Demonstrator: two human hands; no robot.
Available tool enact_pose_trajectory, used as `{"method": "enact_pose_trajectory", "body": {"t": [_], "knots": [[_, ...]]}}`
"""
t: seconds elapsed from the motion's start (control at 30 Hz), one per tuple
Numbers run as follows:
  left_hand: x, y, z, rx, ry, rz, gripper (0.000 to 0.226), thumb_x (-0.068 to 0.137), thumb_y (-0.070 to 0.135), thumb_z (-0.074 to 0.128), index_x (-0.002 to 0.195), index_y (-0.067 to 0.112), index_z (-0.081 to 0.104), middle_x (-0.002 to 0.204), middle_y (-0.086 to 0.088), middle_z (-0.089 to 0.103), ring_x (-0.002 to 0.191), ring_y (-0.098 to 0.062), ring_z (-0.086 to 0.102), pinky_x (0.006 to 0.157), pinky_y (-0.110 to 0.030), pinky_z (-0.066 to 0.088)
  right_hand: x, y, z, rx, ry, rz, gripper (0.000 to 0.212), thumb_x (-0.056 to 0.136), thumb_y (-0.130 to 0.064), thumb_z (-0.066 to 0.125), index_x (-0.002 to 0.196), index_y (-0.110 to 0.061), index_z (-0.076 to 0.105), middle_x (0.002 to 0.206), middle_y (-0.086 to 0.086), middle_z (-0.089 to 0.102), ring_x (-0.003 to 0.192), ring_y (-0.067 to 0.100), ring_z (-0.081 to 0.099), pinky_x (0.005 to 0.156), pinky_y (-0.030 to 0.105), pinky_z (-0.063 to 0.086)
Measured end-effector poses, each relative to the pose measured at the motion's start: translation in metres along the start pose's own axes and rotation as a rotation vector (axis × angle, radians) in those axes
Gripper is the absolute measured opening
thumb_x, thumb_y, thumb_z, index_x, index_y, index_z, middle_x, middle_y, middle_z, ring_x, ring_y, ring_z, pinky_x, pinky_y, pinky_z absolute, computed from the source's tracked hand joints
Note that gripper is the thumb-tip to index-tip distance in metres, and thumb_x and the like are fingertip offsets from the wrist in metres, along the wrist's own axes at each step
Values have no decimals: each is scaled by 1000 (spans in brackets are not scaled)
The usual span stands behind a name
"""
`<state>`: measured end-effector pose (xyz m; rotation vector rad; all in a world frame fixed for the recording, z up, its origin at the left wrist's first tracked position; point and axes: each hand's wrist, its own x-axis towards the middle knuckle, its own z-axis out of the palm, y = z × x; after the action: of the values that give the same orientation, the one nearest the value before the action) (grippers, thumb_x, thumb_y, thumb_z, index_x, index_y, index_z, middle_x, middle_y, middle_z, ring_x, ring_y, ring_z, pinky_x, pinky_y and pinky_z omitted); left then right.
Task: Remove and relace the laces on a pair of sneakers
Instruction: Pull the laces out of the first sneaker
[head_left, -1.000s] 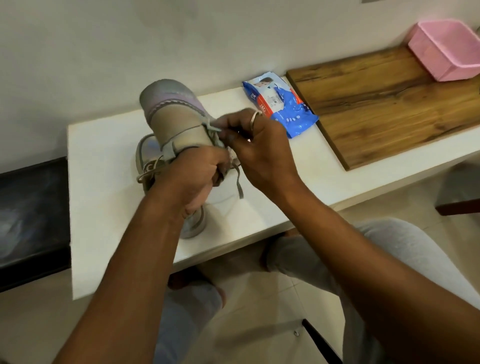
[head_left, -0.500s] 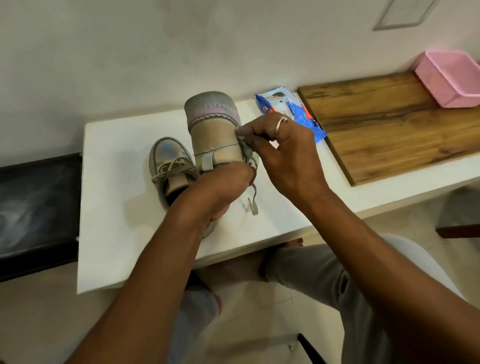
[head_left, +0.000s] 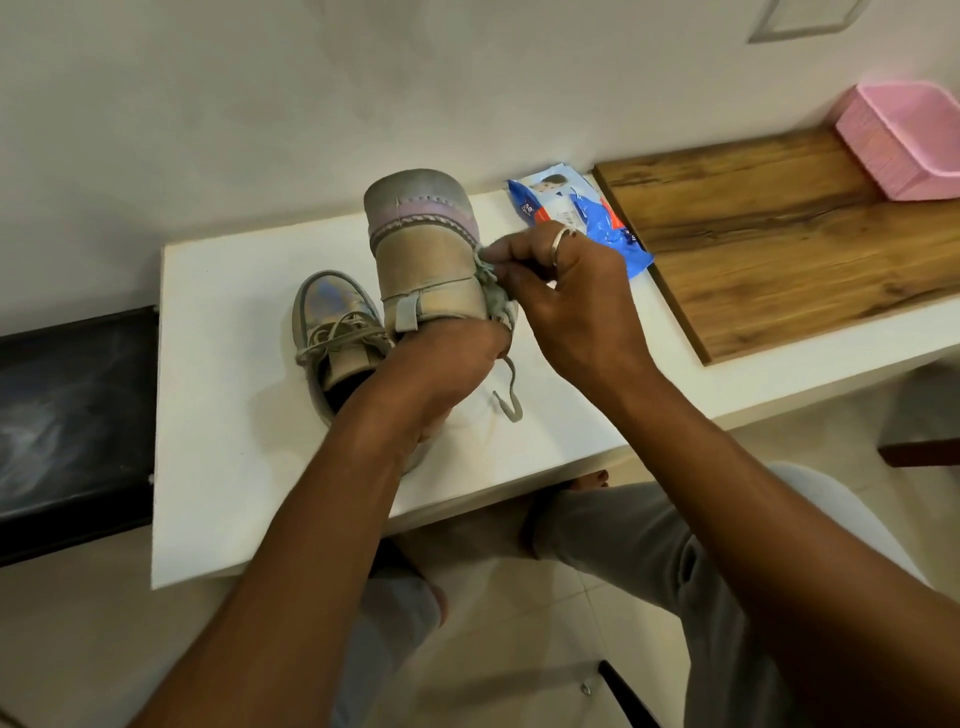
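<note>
At frame centre, on the white counter, a laced sneaker is lain flat. Beside it, a second sneaker is held upright, clenched by the left hand; its lace is pinched in the right hand grip.

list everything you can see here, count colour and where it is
held sneaker: 1, beige with lilac band, raised above the table, sole toward the camera
second sneaker: 1, silvery grey, still laced, on the table left of the held one
lace: 1, grey, hanging from the held sneaker's right side
table: 1, white, centre
packet: 1, blue and white, on the table by the wall
wooden board: 1, brown, right
tub: 1, pink, on the board's far end
dark bench: 1, black, left
left hand: 1, gripping the held sneaker
right hand: 1, ringed, pinching the lace
</note>
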<state>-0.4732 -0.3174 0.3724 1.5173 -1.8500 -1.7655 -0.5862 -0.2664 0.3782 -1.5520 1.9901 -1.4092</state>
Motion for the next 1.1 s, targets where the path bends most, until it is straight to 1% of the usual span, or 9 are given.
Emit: {"method": "enact_pose_trajectory", "body": {"t": [0.07,0.13,0.2,0.27,0.37,0.53,0.67,0.8,1.1], "knots": [[2,1,0,-92,85,89,25,71,48,64,82,26,61,82,4,61,84,-20,58,75,-35,48,-1,3,-8,-26,-2,-2,23,90,-3,65,104,-19,73,93,-17,67,91,-4,63,79,10,49],[5,1,-2,-206,173,184,37,71,61,64,99,36,65,99,13,69,96,-13,66,85,-37,53,1,-1,-15,26,49,-57,21,90,-1,66,103,-15,73,94,-11,69,89,4,67,78,17,52],[2,2,-4,-254,252,266,34,79,53,64,107,35,63,104,13,70,98,-9,67,88,-39,54,4,-4,-21,84,109,-90,19,89,1,66,102,-11,72,92,-3,71,82,10,69,76,23,54],[0,3,-5,-245,321,317,29,85,41,66,112,30,62,105,13,69,97,-5,66,87,-33,55,6,-5,-25,98,155,-90,18,89,2,65,102,-10,72,92,3,72,80,12,69,74,22,53],[1,3,-10,-156,400,379,42,86,35,71,124,26,57,115,12,65,105,-5,62,91,-28,53,7,-8,-28,69,165,-113,18,89,2,66,101,-11,72,91,2,71,80,11,68,73,20,52],[2,5,-23,-87,299,456,43,80,23,76,122,21,63,108,10,71,100,-8,67,88,-37,56,12,-13,-38,-182,152,-353,16,88,-3,67,98,-13,74,96,-1,69,89,21,63,77,33,51],[-5,11,-18,-118,207,523,24,87,29,72,110,26,67,96,13,73,90,0,69,82,-25,56,15,-9,-36,-390,148,-553,14,89,-5,69,99,-11,76,95,4,71,86,29,60,72,43,49],[-7,12,-12,-128,158,572,27,93,30,64,119,23,63,103,6,73,98,-10,69,88,-39,56,12,-6,-25,-423,215,-559,14,90,-8,69,102,-9,77,93,8,70,81,32,60,70,46,48],[-7,11,-14,-39,118,555,32,89,34,63,120,26,64,107,11,71,102,-10,67,93,-43,53,21,-24,-29,-539,229,-404,19,91,-19,61,101,-16,76,93,2,70,87,25,59,73,45,47]]}}
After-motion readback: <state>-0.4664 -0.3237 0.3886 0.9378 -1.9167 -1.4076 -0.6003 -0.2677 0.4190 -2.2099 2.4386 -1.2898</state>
